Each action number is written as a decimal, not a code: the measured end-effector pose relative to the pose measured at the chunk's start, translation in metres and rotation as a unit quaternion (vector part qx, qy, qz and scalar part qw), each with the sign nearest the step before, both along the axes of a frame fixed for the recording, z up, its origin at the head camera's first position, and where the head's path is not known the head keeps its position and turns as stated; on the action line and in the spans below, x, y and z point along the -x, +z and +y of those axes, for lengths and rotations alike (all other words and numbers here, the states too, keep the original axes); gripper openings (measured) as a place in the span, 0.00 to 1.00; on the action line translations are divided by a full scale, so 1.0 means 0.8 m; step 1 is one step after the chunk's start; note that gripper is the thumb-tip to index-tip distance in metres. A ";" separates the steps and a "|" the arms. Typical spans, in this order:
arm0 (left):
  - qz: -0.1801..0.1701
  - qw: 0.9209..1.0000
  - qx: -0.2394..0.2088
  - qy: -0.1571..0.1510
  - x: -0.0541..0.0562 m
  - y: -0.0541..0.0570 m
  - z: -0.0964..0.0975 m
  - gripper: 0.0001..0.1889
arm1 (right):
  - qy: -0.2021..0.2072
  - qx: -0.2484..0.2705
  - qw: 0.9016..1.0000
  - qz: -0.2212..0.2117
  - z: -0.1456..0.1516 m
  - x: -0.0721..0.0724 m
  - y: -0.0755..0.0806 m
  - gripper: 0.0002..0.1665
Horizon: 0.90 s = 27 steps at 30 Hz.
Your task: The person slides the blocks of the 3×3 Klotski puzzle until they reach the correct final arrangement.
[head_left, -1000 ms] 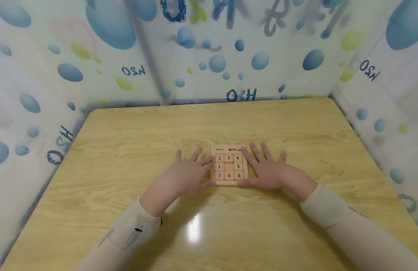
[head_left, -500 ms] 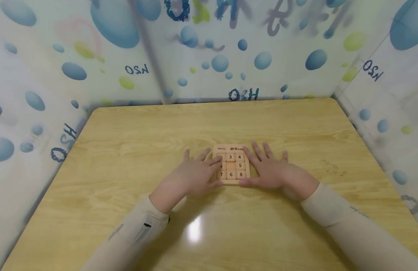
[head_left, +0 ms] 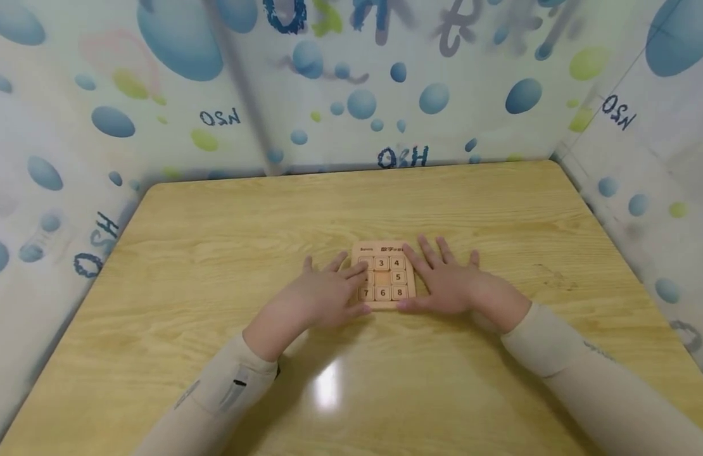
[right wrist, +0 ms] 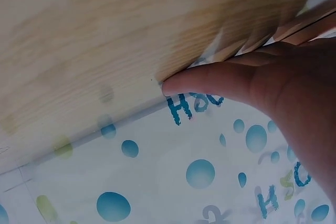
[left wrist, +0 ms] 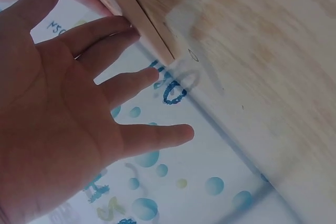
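Note:
A small wooden number slide puzzle [head_left: 374, 249] lies flat on the table, its centre slot [head_left: 382, 277] vacant. Tiles 3, 4, 5, 6, 7 and 8 can be read; fingers cover most of the upper and middle left tiles. My left hand [head_left: 329, 297] reaches over the puzzle's left side with straight fingers, the thumb at its lower edge. In the left wrist view, the left fingers [left wrist: 100, 35] extend to the board's side [left wrist: 147, 24]. My right hand [head_left: 451, 288] is spread along the right side, index finger at the upper corner and thumb at the lower one.
The wood-grain table [head_left: 215, 228] extends on all sides of the puzzle. White walls [head_left: 329, 139] with blue and green drop patterns stand behind it and at both sides. A bright light reflection [head_left: 327, 386] shows on the near tabletop.
My left fingers have moved right, from the puzzle's left edge onto its left column of tiles. The right hand stays in place; the readable tiles keep their positions. The head view shifts slightly.

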<state>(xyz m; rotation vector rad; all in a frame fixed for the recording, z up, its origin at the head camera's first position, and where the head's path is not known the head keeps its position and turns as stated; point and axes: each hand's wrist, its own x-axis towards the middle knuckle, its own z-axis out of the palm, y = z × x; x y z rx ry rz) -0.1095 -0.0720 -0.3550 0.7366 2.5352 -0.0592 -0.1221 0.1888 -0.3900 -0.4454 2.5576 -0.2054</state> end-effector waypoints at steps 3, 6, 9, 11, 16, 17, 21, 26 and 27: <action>0.009 1.000 0.003 -0.011 -0.002 0.000 0.006 0.41 | 0.000 -0.003 1.000 -0.002 0.001 -0.001 -0.001 0.74; 0.025 0.999 -0.011 -0.042 -0.004 -0.001 0.019 0.40 | 0.002 -0.001 1.000 -0.001 0.003 -0.001 -0.002 0.74; 0.034 0.996 -0.030 -0.081 -0.004 -0.001 0.035 0.40 | 0.004 0.003 1.000 -0.002 0.003 0.001 -0.002 0.73; 0.033 0.994 -0.033 -0.095 -0.003 -0.003 0.044 0.40 | 0.004 0.005 1.000 -0.003 0.004 0.003 -0.003 0.72; 0.024 0.996 -0.022 -0.086 -0.005 -0.004 0.046 0.38 | 0.004 0.002 1.000 -0.004 0.002 0.005 -0.001 0.72; 0.021 0.996 -0.022 -0.082 -0.006 -0.004 0.045 0.38 | 0.004 0.001 1.000 -0.003 0.002 0.006 -0.001 0.72; 0.017 0.997 -0.026 -0.073 -0.008 -0.006 0.036 0.39 | -0.001 -0.001 1.000 -0.006 0.000 0.005 0.000 0.73; 0.016 0.998 -0.032 -0.059 -0.009 -0.007 0.020 0.39 | -0.001 -0.004 1.000 -0.005 0.000 0.003 0.000 0.73; 0.017 0.998 -0.032 -0.056 -0.009 -0.007 0.017 0.39 | -0.001 -0.004 1.000 -0.004 0.000 0.003 0.000 0.73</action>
